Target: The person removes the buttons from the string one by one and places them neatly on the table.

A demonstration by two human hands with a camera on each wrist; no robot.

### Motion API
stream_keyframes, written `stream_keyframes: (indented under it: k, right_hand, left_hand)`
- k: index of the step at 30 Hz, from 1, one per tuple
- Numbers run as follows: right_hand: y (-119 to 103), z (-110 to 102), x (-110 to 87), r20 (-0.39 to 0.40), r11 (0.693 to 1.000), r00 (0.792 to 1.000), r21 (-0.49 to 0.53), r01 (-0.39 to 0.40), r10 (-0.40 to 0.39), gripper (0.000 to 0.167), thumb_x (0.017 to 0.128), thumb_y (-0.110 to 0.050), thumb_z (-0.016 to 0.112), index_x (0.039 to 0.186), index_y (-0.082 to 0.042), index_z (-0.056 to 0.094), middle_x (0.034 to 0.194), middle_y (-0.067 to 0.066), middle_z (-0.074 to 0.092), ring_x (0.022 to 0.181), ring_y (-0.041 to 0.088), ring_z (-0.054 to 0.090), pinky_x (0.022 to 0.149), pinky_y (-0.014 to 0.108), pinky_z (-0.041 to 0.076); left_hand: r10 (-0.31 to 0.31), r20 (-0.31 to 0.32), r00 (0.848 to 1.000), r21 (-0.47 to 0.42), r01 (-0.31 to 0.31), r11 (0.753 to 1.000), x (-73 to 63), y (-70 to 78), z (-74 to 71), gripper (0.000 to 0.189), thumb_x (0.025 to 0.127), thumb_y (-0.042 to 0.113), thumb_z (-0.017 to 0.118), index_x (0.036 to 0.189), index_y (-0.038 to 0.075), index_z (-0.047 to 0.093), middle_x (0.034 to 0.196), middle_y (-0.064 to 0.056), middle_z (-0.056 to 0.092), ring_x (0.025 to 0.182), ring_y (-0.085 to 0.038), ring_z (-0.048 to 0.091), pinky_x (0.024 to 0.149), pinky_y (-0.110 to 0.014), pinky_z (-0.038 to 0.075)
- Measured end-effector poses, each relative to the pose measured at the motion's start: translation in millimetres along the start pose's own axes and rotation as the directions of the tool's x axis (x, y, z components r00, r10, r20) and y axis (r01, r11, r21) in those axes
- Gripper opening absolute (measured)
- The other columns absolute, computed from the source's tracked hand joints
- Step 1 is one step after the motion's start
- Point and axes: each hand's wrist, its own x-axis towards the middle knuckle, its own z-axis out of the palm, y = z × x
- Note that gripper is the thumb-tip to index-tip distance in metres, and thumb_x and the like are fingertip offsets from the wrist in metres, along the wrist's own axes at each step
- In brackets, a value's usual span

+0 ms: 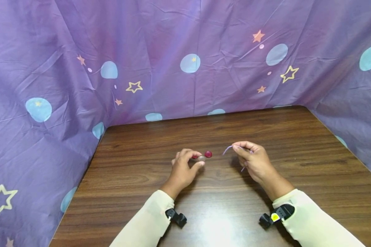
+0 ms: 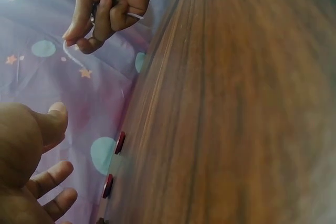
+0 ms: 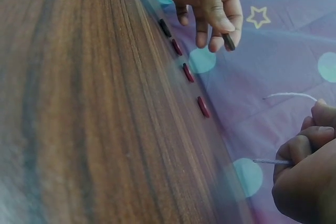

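Observation:
My left hand (image 1: 182, 168) pinches a grey-brown button (image 1: 201, 158) between thumb and finger, just above the table. The right wrist view shows this button as a dark disc seen edge-on. A red button (image 1: 208, 154) lies flat just beyond it, and another red button (image 1: 194, 156) is partly covered by my left fingers. Off to the right, my right hand (image 1: 256, 161) grips a thin lavender string (image 1: 227, 149). One string end arches out from the fingertips, and another end (image 3: 270, 161) pokes out lower down. Something dark (image 2: 94, 11) shows between the right fingers, too hidden to identify.
Seen edge-on in the right wrist view, several discs lie in a row, a dark one (image 3: 165, 28) among red ones. The brown wood-grain table (image 1: 136, 206) extends around both hands. A purple patterned curtain (image 1: 160, 68) borders its back and sides.

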Motion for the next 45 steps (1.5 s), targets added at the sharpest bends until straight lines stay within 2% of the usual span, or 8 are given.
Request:
stream_keyframes:
  k: [5,12,18,29,36,45]
  right_hand:
    - [1,0,0.6,0.002,1.000,1.000,-0.008,-0.010,0.010,0.033,0.107,0.003,0.063,0.091,-0.020,0.081,0.070,-0.012,0.060,0.054,0.001,0.040,0.050,0.020,0.029]
    - [1,-1,0.8,0.001,1.000,1.000,-0.007,-0.016,0.016,0.035,0.107,0.004,0.062,0.091,-0.021,0.081,0.069,-0.012,0.056,0.053,0.000,0.039,0.051,0.024,0.023]
    - [1,-1,0.6,-0.003,1.000,1.000,-0.014,-0.028,0.028,0.036,0.107,0.003,0.062,0.090,-0.022,0.081,0.070,-0.013,0.058,0.054,0.000,0.040,0.050,0.020,0.029]
    - [0,0,0.1,-0.001,0.999,0.999,-0.019,-0.040,0.040,0.036,0.107,0.003,0.062,0.090,-0.022,0.081,0.073,-0.013,0.061,0.055,-0.001,0.040,0.051,0.017,0.032]
    - [1,0,-0.2,0.000,0.999,0.999,-0.019,-0.040,0.040,0.034,0.107,0.002,0.063,0.090,-0.021,0.081,0.075,-0.013,0.065,0.056,0.000,0.041,0.051,0.018,0.031]
    - [1,0,-0.5,0.002,0.999,0.999,-0.015,-0.034,0.034,0.034,0.107,0.003,0.063,0.091,-0.021,0.080,0.077,-0.013,0.067,0.056,0.000,0.041,0.051,0.019,0.029]
  left_hand:
    - [-0.022,0.000,1.000,0.020,0.022,1.000,-0.8,-5.4,-1.0,0.026,0.095,0.026,0.084,0.119,0.017,0.078,0.128,-0.008,0.071,0.121,-0.031,0.061,0.105,-0.055,0.035]
    - [-0.053,0.016,0.998,0.028,0.053,0.998,-2.0,-12.3,-2.1,0.027,0.097,0.026,0.082,0.122,0.017,0.078,0.127,-0.008,0.072,0.121,-0.032,0.062,0.106,-0.058,0.034]
    - [-0.064,0.018,0.998,0.037,0.063,0.997,-3.2,-12.8,-3.7,0.027,0.097,0.027,0.082,0.122,0.017,0.078,0.128,-0.008,0.073,0.121,-0.032,0.063,0.103,-0.059,0.035]
    - [-0.078,-0.004,0.997,0.049,0.078,0.996,-3.0,-13.7,-3.5,0.027,0.097,0.027,0.082,0.121,0.016,0.079,0.129,-0.010,0.074,0.123,-0.034,0.065,0.104,-0.058,0.037]
    - [-0.089,0.006,0.996,0.058,0.089,0.994,-4.3,-13.9,-3.9,0.025,0.097,0.028,0.082,0.119,0.016,0.079,0.129,-0.009,0.074,0.124,-0.034,0.066,0.099,-0.055,0.038]
    - [-0.098,0.015,0.995,0.067,0.097,0.993,-3.9,-13.9,-4.3,0.025,0.098,0.029,0.081,0.120,0.017,0.079,0.130,-0.008,0.074,0.127,-0.032,0.066,0.100,-0.055,0.038]
